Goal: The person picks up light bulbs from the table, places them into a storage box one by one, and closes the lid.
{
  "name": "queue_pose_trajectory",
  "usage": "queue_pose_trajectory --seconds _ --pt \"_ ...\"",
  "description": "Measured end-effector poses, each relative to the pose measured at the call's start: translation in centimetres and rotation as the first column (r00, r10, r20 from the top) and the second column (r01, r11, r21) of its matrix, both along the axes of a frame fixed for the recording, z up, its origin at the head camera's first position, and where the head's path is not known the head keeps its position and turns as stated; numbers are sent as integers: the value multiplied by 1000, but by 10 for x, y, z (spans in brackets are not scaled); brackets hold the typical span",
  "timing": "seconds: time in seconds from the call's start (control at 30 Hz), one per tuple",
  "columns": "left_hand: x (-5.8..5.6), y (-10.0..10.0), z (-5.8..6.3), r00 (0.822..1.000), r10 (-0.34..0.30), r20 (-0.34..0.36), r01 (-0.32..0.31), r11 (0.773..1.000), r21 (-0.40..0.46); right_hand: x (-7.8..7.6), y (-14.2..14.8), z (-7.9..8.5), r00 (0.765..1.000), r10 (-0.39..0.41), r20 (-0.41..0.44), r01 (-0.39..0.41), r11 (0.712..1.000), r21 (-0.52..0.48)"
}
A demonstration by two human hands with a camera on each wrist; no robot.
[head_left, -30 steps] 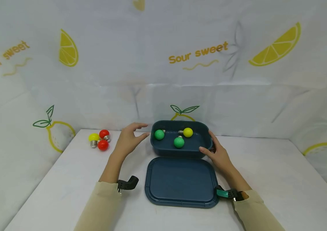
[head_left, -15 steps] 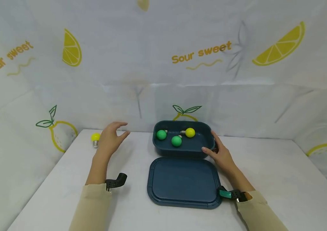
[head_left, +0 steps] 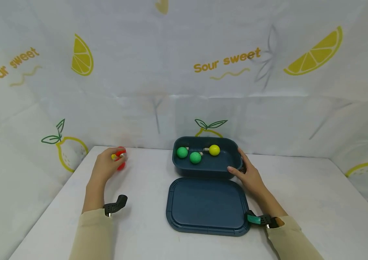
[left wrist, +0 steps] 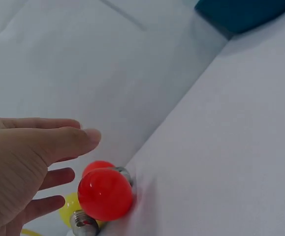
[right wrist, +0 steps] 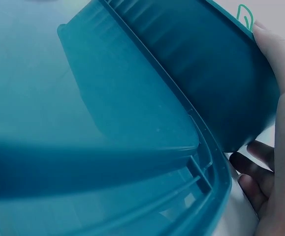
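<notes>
My left hand (head_left: 105, 163) is over a small cluster of light bulbs at the table's far left. In the left wrist view its thumb and fingers reach out above a red bulb (left wrist: 105, 194), a second red bulb (left wrist: 98, 166) behind it and a yellow bulb (left wrist: 69, 209); nothing is pinched. My right hand (head_left: 250, 177) holds the right end of the dark blue box (head_left: 184, 169), thumb at the rim and fingers round the outer side. Inside the box lie two green bulbs, one at left (head_left: 182, 152) and one nearer the middle (head_left: 195, 157), plus a yellow bulb (head_left: 214, 150).
In front of the box lies its dark blue lid (head_left: 207, 206), flat on the white table (head_left: 144, 224). A white curtain (head_left: 138, 72) with lemon prints rises directly behind the table's back edge.
My left hand has moved left from beside the box to the red and yellow bulbs. The middle green bulb has rolled leftward inside the box. My right hand keeps its hold.
</notes>
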State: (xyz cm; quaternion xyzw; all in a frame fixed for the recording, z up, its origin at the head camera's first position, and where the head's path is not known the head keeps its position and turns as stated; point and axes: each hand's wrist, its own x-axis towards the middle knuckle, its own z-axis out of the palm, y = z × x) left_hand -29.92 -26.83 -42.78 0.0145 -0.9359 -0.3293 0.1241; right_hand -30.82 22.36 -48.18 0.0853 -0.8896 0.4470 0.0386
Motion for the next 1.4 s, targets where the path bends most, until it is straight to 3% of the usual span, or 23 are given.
queue_pose_trajectory --seconds 0.17,0.4,0.8,1.1,1.4 --pt "-1 -5 -8 997 -1 82 3 1000 -25 0 0 1 1000 -4 -5 4 1000 9" --pt "-1 -5 -18 984 8 180 -17 999 49 1 1 1 1000 3 -11 -3 1000 5" --pt "-9 7 -29 992 -64 113 48 990 133 1 0 0 1000 0 -12 0 1000 3" --pt "-10 28 -34 995 -84 49 79 992 97 2 0 0 1000 -3 -7 3 1000 9" --pt "-16 43 -42 987 -156 43 147 975 168 2 1 0 1000 -3 -17 3 1000 11"
